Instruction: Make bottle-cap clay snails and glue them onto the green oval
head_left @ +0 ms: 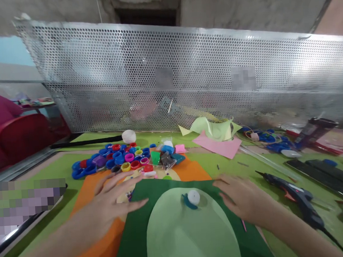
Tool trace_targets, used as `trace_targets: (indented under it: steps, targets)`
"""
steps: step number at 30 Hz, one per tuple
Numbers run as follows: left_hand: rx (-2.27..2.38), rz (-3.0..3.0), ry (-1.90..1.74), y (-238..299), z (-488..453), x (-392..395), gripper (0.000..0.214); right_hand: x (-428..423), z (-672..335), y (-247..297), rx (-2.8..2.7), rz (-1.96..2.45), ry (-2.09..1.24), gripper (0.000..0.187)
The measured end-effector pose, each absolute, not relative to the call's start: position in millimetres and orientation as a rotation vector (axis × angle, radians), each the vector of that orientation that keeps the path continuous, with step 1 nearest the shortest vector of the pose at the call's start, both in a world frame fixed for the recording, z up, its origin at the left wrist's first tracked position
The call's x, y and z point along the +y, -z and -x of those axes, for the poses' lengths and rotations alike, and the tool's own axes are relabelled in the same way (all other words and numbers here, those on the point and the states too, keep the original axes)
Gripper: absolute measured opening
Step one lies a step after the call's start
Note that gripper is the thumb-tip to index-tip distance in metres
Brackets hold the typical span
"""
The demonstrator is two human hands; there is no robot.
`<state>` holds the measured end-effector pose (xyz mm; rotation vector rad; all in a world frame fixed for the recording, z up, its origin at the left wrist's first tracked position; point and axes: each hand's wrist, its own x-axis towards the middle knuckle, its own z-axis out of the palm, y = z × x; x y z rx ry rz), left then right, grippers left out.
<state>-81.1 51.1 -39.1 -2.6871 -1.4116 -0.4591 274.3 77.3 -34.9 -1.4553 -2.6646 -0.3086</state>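
Flanking the dark green sheet [134,231] with both hands: left hand [114,196] spread at its left edge, right hand [241,198] loosely spread at its right, neither gripping. White cap [194,197] lies between, on pale green paper [192,235], nearer my right. Paper's long axis seemingly runs toward me.

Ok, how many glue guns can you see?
1: the glue gun lies to the right of the right hand and the dark green sheet. Others may be hidden.
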Motion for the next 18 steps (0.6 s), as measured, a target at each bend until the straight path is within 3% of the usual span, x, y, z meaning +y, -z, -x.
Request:
trace_targets:
  steps: [4,7,9,14,18]
  targets:
    - [-1.312,2.759,0.324,41.4,71.1,39.9,0.042,71.1,-285.0,36.0,-2.59,1.745,0.203,0.016]
    - [-1.018,3.029,0.17,50.4,52.0,27.7,0.061,67.9,-286.5,38.3,-2.603,1.864,0.089,0.02]
    - [-0.977,3.061,0.238,56.8,39.9,22.9,0.06,69.6,-286.9,40.9,-2.595,1.919,0.062,0.025]
    - [-0.763,3.091,0.053,64.5,28.7,23.5,0.056,85.6,-286.4,44.2,-2.475,2.01,0.249,0.047]
    - [-0.608,3.031,0.129,65.4,27.6,21.9,0.055,82.3,-267.8,40.2,-2.518,1.9,0.35,0.04]
